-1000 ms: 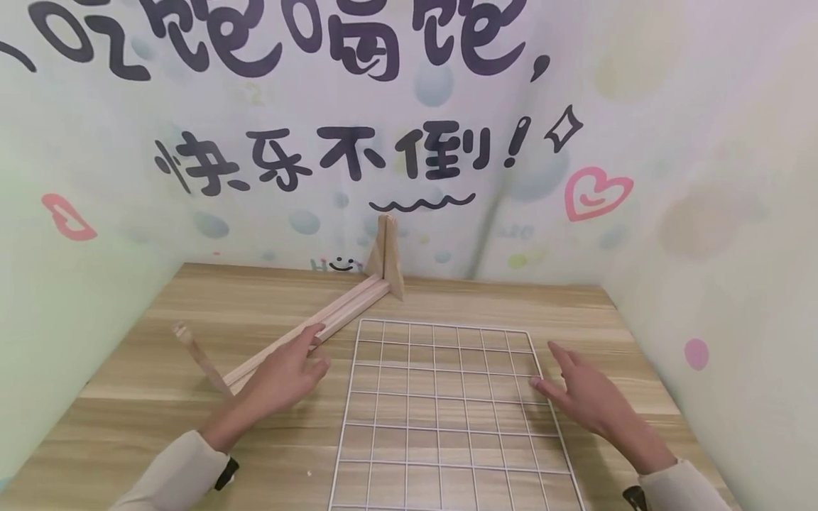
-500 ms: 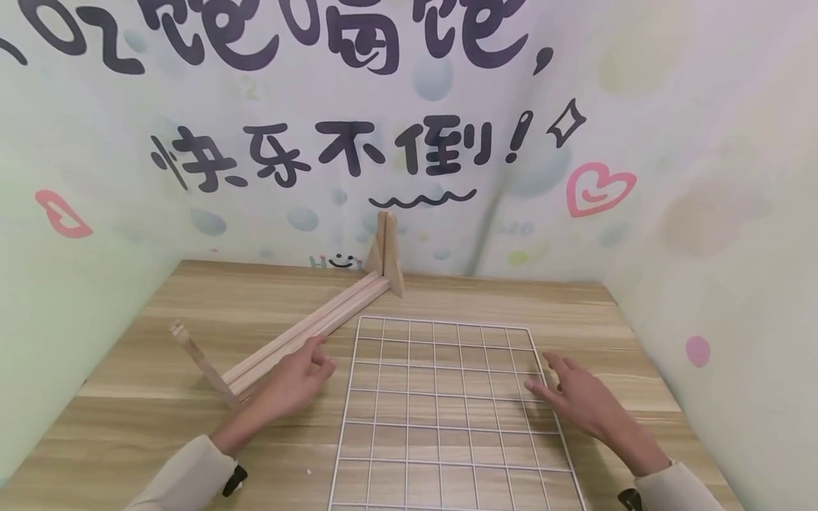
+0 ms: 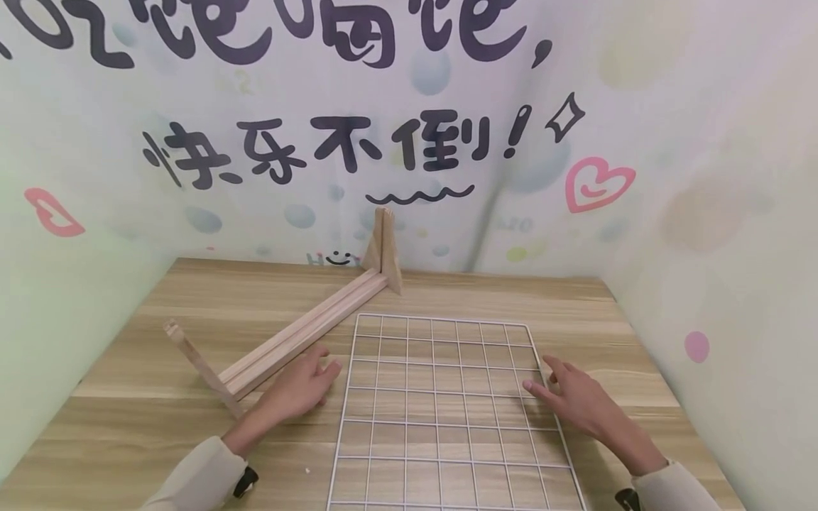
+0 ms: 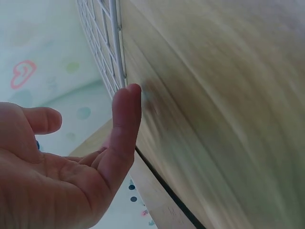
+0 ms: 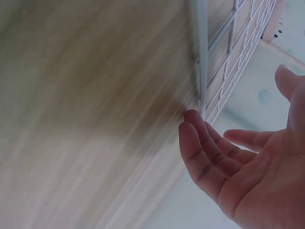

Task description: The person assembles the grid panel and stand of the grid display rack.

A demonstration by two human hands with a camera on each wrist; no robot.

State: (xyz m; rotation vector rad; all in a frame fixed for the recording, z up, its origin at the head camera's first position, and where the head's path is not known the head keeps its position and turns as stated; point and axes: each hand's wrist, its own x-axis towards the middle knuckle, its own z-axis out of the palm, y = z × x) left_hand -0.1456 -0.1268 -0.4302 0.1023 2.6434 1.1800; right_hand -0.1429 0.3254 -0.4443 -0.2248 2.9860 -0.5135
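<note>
A white wire grid panel [image 3: 441, 408] lies flat on the wooden table. Between its left side and a wooden stand [image 3: 307, 330] is my left hand [image 3: 297, 387], fingers loosely bent and holding nothing. The stand has a long grooved bar with an upright piece at each end. In the left wrist view the left fingertips [image 4: 127, 93] are close to the grid's edge wire. My right hand [image 3: 578, 397] is at the grid's right side, thumb over the wires, gripping nothing. The right wrist view has its fingertips [image 5: 191, 119] at the edge wire; whether they touch it I cannot tell.
The wooden table [image 3: 115, 426] meets a printed back wall [image 3: 268, 213] and a pale right wall [image 3: 754, 284]. The stand's far upright [image 3: 385, 245] is close to the back wall. A tiny white speck [image 3: 307, 470] lies left of the grid.
My left hand has come off the wooden bar and moved right and down toward the grid. My right hand has shifted slightly left and down to the grid's edge. The grid stays in place.
</note>
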